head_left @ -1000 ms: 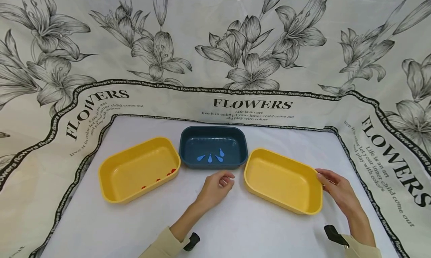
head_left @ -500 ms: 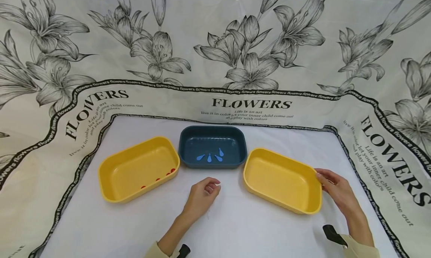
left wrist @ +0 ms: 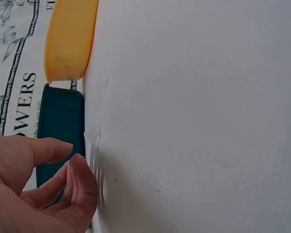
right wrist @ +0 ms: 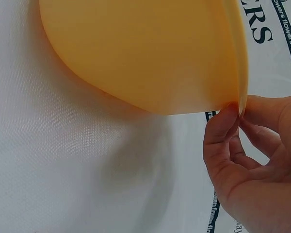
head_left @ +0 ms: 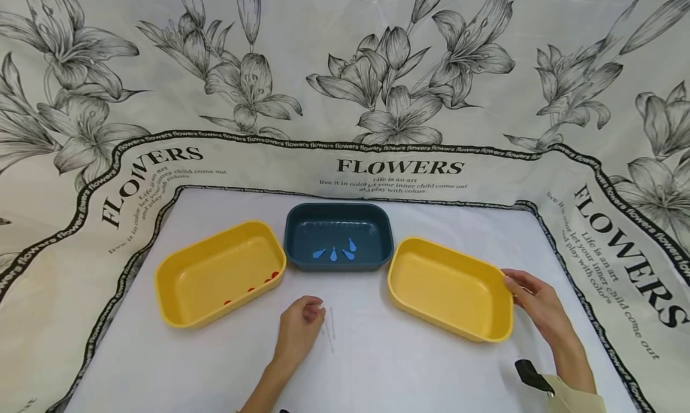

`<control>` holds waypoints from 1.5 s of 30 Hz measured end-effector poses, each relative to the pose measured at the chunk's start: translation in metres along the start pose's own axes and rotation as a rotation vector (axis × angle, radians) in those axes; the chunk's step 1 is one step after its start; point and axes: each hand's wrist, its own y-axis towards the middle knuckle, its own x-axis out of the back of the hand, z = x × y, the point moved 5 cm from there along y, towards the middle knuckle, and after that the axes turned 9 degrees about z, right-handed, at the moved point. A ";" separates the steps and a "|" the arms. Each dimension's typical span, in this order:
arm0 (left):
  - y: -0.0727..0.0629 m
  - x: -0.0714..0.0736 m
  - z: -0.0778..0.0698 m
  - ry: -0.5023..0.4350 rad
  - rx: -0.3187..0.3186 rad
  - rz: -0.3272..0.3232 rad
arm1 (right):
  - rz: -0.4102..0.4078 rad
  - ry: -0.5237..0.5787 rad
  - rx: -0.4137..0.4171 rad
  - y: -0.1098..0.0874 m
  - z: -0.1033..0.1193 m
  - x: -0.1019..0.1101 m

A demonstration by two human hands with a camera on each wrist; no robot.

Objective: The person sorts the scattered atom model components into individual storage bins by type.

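My left hand (head_left: 297, 332) hovers low over the middle of the white cloth, fingers bent. In the left wrist view a small gap shows between its thumb and forefinger, with nothing visible in it. Just beside its fingertips are a few thin white sticks (head_left: 332, 323) that look like cotton swabs; the fingers partly hide them. On the right, my right hand (head_left: 544, 308) pinches the rim of a yellow bin (head_left: 453, 293) at its right end, thumb and fingers on either side of the wall (right wrist: 184, 63).
A dark blue bin (head_left: 338, 208) at the back holds several light blue drop-shaped pieces (head_left: 333, 254). Another yellow bin (head_left: 218, 278) stands at the left, small red pieces (head_left: 275, 275) along its near wall. Flower-printed cloth (head_left: 399, 114) rises behind and at both sides.
My left hand has moved left and toward me, from in front of the dark blue bin, and the thin white sticks show more clearly. My right hand keeps its grip on the yellow bin's rim.
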 end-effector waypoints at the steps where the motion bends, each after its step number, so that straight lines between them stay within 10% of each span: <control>1: -0.001 0.000 0.001 0.011 0.004 -0.005 | 0.004 -0.002 0.001 0.000 0.000 0.000; 29: -0.010 0.004 -0.010 0.323 0.107 -0.065 | -0.002 -0.006 0.008 -0.002 -0.002 0.000; 45: 0.004 0.007 -0.011 0.174 0.044 -0.051 | -0.017 -0.008 0.024 -0.001 -0.002 -0.002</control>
